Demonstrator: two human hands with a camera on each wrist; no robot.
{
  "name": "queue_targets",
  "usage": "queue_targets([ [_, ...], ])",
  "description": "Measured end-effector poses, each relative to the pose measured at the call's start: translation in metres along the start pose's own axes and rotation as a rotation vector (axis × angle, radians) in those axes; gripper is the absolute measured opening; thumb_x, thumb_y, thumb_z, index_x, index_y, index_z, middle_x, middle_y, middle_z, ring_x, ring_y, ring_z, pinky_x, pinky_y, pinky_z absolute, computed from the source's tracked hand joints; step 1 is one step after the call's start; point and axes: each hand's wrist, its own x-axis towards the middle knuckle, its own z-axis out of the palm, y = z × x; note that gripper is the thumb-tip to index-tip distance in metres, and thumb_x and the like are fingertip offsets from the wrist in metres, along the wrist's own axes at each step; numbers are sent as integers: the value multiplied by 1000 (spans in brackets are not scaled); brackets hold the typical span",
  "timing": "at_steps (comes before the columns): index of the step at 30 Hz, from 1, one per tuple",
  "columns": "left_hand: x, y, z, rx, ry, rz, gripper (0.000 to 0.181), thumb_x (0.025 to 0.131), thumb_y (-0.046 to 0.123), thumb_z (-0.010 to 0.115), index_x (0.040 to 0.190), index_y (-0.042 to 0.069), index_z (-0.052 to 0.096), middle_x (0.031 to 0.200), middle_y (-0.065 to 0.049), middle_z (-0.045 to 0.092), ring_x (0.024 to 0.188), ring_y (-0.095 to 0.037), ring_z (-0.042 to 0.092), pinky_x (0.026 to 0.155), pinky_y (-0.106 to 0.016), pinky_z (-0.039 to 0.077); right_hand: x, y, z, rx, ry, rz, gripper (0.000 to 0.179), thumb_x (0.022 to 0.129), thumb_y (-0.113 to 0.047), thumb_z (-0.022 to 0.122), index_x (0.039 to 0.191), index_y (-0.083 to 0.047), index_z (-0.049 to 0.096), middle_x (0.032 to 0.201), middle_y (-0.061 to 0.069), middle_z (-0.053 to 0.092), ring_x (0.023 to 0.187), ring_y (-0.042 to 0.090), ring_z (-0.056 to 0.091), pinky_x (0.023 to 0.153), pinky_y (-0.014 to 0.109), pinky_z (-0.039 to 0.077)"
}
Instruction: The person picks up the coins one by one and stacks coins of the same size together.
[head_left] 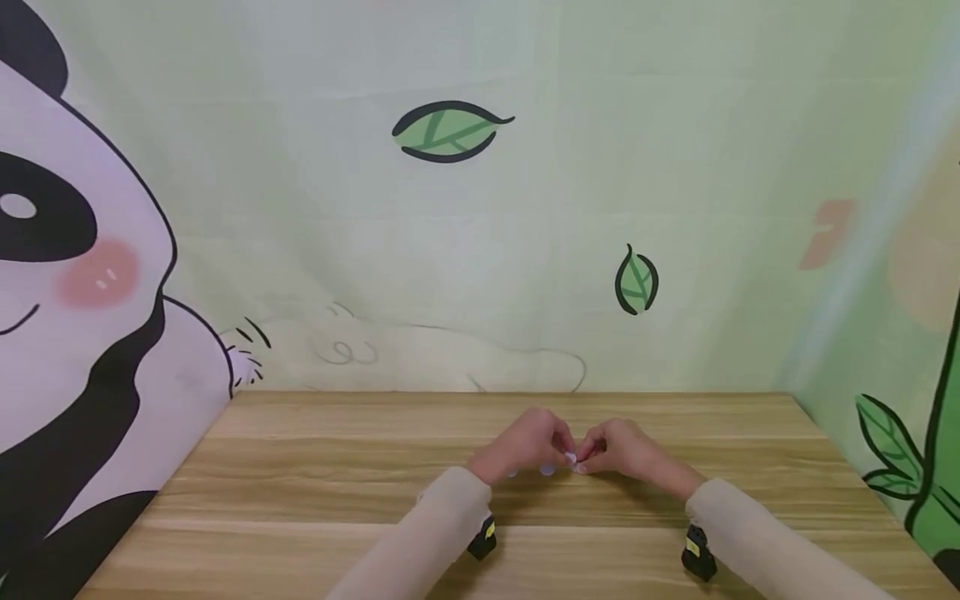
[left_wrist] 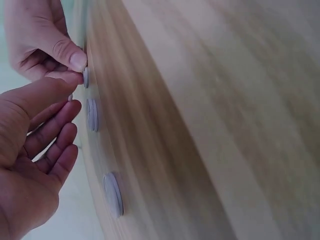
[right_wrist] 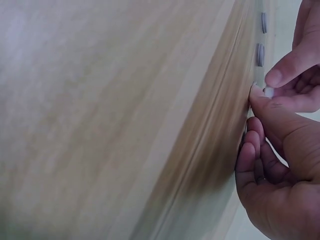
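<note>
Both hands meet over the far part of the table. The left hand (head_left: 528,442) pinches a small white piece (right_wrist: 269,92) between thumb and forefinger; its other fingers are loosely bent. Close against it, the right hand (head_left: 622,450) holds a small pale disc (left_wrist: 86,77) at the tabletop with its thumb and finger, which partly cover it. To the left lie two more pale grey round discs, a nearer one (left_wrist: 92,115) and a farther one (left_wrist: 114,195). Both have a layered edge, like thin discs stacked flat. Their exact kind cannot be made out.
The wood-grain table (head_left: 337,500) runs back to a pale green cloth backdrop (head_left: 300,167) printed with a panda (head_left: 90,333) and leaves. Black wrist cameras hang under both sleeves, one at the left wrist (head_left: 483,537) and one at the right (head_left: 697,554).
</note>
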Motion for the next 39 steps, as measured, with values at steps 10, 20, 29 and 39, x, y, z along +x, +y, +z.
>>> queue_targets([
  [10, -2, -6, 5, 87, -1, -29, 7, 83, 11, 85, 82, 9, 79, 73, 7, 72, 61, 4, 56, 60, -12, 47, 2, -3, 11, -92, 60, 39, 11, 79, -13, 87, 79, -8, 78, 76, -3, 74, 74, 3, 60, 68, 23, 51],
  [20, -3, -6, 8, 12, 1, -10, 10, 80, 9, 87, 85, 6, 79, 77, 3, 75, 65, 5, 61, 63, -12, 49, -8, -1, 8, -43, 28, 11, 6, 82, -8, 84, 83, -5, 78, 78, -1, 75, 74, 5, 59, 67, 21, 50],
  [29, -4, -5, 6, 31, 16, -50, 10, 80, 12, 88, 81, 9, 78, 72, 7, 71, 63, 3, 57, 61, -13, 48, -9, -3, 6, -63, 43, 22, 5, 82, -9, 84, 83, -7, 79, 78, -3, 74, 73, 4, 55, 65, 21, 47],
  [39, -1, -2, 8, 84, 14, -32, 9, 82, 15, 87, 80, 10, 79, 71, 8, 72, 60, 6, 55, 60, -12, 46, -8, 0, 3, -37, 21, 18, 6, 83, -8, 83, 88, -5, 79, 81, -2, 74, 74, 6, 59, 65, 21, 50],
])
